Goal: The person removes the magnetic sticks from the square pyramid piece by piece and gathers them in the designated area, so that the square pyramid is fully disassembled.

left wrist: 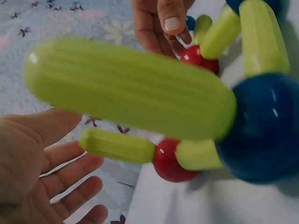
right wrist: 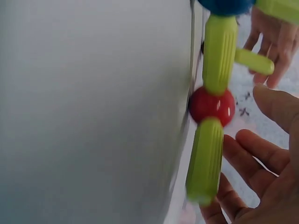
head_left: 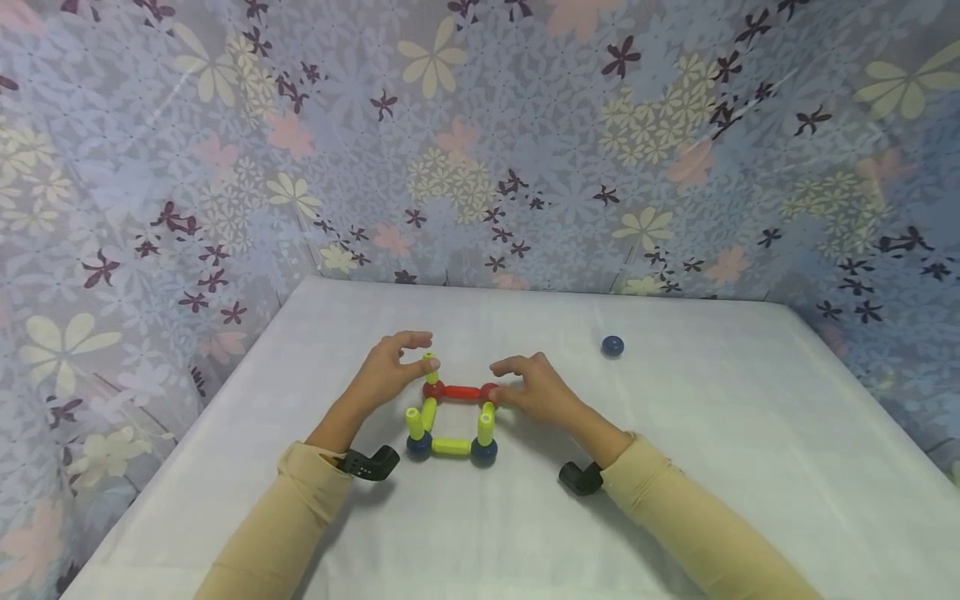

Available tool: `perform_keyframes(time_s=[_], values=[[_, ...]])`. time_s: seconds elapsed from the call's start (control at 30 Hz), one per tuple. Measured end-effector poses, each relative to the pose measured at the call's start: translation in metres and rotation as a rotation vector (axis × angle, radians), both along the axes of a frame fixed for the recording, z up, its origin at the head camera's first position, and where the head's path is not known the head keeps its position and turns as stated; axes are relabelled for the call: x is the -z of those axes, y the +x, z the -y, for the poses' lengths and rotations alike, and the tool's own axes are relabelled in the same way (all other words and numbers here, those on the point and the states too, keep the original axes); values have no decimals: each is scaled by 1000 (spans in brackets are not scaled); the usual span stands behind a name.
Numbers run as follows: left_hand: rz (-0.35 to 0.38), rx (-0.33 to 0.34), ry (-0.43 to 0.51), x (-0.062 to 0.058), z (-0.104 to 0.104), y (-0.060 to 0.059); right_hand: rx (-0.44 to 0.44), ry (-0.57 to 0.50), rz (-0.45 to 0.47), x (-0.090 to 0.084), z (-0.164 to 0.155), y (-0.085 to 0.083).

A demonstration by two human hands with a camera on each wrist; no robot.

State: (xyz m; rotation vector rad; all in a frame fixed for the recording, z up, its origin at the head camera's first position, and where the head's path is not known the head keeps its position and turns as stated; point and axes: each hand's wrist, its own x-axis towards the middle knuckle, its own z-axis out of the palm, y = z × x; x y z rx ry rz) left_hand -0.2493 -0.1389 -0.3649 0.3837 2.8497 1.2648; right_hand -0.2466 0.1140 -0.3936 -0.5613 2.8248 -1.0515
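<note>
A frame of toy rods and balls stands on the white table. Its near corners are blue balls, its far corners red balls. A red rod joins the red balls; yellow-green rods form the other sides. Yellow-green rods stand up from both blue balls and the far-left red ball. My left hand is spread around that far-left upright rod; contact is unclear. Beside the far-right red ball, my right hand has its fingers loosely extended behind a yellow-green rod, thumb apart.
A loose blue ball lies on the white table, beyond and to the right of the frame. Flowered cloth hangs behind the table. Black wrist mounts sit at both wrists.
</note>
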Motion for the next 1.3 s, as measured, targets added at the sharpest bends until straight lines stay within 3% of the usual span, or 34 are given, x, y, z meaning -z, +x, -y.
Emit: perform_keyframes(time_s=[0.3,0.6,0.93,1.3], values=[[119,7,11,15,4,-6,-42,115,6,4,28,-10],[86,-9,58,20,-4,-6,-37,227,3,6,33,-12],[50,-2,50,26,-41,6,-18,256,19,5,-5,0],[26,80,42,28,-85,14,-9,252,22,5,-52,16]])
